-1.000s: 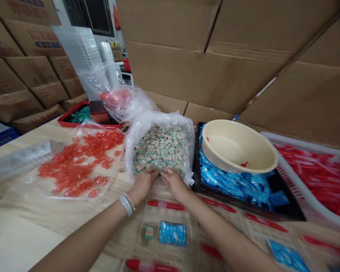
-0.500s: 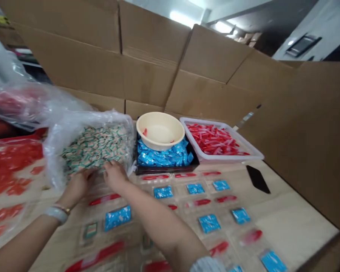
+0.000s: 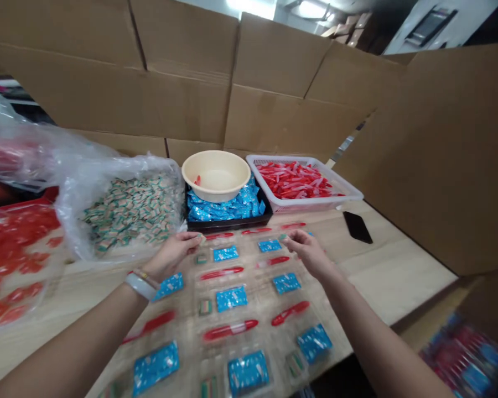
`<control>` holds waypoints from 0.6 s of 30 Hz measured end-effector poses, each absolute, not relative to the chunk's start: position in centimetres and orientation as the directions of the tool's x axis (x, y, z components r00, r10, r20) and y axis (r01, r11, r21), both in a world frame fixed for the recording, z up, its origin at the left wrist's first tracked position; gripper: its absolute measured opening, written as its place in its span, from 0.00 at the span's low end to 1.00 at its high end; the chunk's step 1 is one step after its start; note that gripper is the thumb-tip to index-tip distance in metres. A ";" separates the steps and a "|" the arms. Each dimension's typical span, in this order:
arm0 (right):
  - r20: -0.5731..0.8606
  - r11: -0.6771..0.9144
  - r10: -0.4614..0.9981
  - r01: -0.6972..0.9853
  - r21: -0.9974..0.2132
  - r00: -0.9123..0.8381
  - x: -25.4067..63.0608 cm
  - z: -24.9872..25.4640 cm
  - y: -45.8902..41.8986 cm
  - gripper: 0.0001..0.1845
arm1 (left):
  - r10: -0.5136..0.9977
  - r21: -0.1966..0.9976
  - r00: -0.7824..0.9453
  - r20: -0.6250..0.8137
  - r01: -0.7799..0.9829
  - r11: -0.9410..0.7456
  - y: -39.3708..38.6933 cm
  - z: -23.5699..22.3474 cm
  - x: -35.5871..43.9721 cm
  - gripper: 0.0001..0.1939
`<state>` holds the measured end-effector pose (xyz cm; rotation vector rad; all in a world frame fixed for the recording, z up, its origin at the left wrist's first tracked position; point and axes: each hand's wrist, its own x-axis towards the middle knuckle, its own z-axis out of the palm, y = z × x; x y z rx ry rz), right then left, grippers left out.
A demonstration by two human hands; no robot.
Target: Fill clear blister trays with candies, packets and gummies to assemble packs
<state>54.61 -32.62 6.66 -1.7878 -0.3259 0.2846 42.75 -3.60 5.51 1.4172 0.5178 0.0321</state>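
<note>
My left hand [image 3: 175, 255] pinches a small green-and-beige piece [image 3: 201, 239] at its fingertips, above the back of the rows of clear plastic trays. To the right, my right hand [image 3: 306, 250] closes finger and thumb on a similar small piece [image 3: 283, 237]. The trays below hold red pen-like sticks [image 3: 231, 329] and blue packets [image 3: 231, 298]. Some trays also have a green-and-beige piece [image 3: 205, 307] in a corner compartment. At the back left, a clear plastic bag [image 3: 72, 202] lines a container heaped with such pieces [image 3: 126, 213].
A cream bowl [image 3: 232, 176] rests on blue packets in a black box [image 3: 232, 224]. Beside it stands a white basket [image 3: 336, 190] of red sticks. A dark phone [image 3: 357, 227] lies on the right. Red pieces [image 3: 19, 243] are at left; cardboard walls [image 3: 269, 116] enclose the back.
Both hands have left the bag of green-and-beige pieces and moved right over the trays, each now with a small piece. The view has also shifted.
</note>
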 end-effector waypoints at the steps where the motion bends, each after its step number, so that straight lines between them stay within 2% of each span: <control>1: -0.049 -0.249 0.341 0.040 -0.968 0.939 54.4 6.7 -34.9 0.12 | 0.266 0.941 0.906 -0.328 0.287 0.182 -5.1 5.6 43.2 0.13; 5: -0.133 -0.295 0.270 -0.050 -0.954 0.954 52.5 5.8 -41.5 0.12 | 0.107 0.915 0.921 -0.375 0.350 0.202 -10.7 5.2 44.8 0.12; 9: -0.239 -0.286 0.255 -0.163 -0.944 0.937 50.7 4.7 -44.9 0.13 | 0.048 0.911 0.911 -0.410 0.407 0.063 -15.3 4.0 45.6 0.09; 13: -0.291 -0.291 0.282 -0.207 -0.934 0.914 49.5 4.3 -45.8 0.14 | -0.027 0.930 0.940 -0.341 0.333 -0.157 -18.7 2.3 45.3 0.09; 18: -0.312 -0.254 0.353 -0.230 -0.939 0.882 48.5 4.4 -44.8 0.13 | -0.011 0.883 0.987 -0.161 0.139 -0.448 -21.2 0.9 43.9 0.06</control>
